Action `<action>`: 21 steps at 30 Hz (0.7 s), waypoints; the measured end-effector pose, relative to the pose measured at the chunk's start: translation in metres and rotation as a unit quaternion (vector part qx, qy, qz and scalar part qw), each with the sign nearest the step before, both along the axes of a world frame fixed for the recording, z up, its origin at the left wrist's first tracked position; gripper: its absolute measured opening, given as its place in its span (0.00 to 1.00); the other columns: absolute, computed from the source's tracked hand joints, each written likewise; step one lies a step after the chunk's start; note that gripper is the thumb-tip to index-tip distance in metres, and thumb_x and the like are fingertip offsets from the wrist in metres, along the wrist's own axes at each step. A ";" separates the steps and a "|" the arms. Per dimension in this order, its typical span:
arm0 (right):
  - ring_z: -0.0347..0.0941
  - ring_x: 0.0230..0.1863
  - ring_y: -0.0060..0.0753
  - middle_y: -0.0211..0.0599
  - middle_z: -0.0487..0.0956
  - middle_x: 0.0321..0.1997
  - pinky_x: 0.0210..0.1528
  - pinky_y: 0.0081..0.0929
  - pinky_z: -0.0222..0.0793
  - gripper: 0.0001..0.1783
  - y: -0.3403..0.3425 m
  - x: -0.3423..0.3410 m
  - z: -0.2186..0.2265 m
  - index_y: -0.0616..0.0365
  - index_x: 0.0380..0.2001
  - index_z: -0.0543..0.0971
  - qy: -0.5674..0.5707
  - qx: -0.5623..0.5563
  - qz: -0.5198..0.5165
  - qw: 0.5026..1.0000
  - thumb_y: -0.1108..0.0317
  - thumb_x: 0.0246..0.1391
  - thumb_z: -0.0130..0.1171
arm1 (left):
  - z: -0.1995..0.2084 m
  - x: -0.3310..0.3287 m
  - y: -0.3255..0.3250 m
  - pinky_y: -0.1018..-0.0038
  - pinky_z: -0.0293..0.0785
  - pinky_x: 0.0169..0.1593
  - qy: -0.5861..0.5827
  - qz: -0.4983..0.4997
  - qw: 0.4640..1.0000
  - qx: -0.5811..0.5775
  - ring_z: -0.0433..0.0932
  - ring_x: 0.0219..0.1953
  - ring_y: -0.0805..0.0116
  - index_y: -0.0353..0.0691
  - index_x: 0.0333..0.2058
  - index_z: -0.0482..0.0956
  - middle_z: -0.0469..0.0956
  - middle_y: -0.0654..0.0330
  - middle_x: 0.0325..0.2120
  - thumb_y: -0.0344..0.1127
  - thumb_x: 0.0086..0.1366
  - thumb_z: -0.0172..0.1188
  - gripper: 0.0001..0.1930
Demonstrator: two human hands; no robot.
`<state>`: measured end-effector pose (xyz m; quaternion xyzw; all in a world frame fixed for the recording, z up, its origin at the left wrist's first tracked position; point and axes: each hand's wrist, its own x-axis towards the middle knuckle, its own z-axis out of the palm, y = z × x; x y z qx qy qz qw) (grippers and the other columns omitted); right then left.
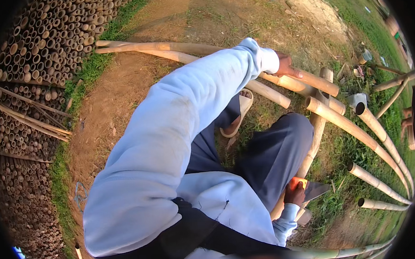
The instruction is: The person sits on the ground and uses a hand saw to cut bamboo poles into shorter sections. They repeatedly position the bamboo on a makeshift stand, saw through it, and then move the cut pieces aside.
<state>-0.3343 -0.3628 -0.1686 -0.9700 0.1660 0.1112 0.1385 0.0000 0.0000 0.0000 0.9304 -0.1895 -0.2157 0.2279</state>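
Observation:
My left arm reaches across to the upper right. There my left hand is closed round a bamboo pole, near its cut end. Beside it a second pole ends short, and a thicker one lies just underneath. These poles rest near a slanting bamboo support that runs down past my knee. Low on the right, my right hand grips the orange and yellow handle of a handsaw. Its dark, wide blade points right, away from the poles in my left hand.
Tall stacks of cut bamboo line the left side. Several loose poles fan out at the right, their ends towards me. A whitish container sits beyond the support. Another person's hands show at the right rim. My sandalled foot stands below the poles.

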 end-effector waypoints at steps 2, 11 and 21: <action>0.80 0.44 0.66 0.59 0.83 0.43 0.48 0.57 0.76 0.33 0.010 -0.019 0.011 0.60 0.49 0.73 -0.032 -0.035 -0.024 0.999 0.53 0.45 0.74 | -0.051 0.004 -0.036 0.58 0.77 0.36 0.067 -0.013 0.997 -0.029 0.82 0.25 0.55 0.39 0.23 0.83 0.79 0.51 0.17 0.81 0.56 0.53 0.42; 0.81 0.42 0.61 0.59 0.83 0.41 0.49 0.50 0.75 0.35 0.022 -0.030 0.024 0.63 0.55 0.71 -0.035 0.030 -0.084 0.995 0.60 0.46 0.72 | -0.228 -0.038 -0.080 0.52 0.69 0.62 0.060 -0.201 0.966 0.149 0.75 0.60 0.45 0.44 0.49 0.82 0.78 0.46 0.55 0.54 0.70 0.50 0.23; 0.78 0.49 0.62 0.59 0.80 0.46 0.51 0.51 0.73 0.31 0.033 -0.029 0.028 0.66 0.51 0.71 -0.055 0.081 -0.133 0.986 0.64 0.46 0.73 | -0.188 -0.034 -0.148 0.53 0.76 0.48 -0.078 -0.188 0.978 0.049 0.82 0.42 0.46 0.42 0.37 0.84 0.83 0.51 0.37 0.54 0.65 0.59 0.20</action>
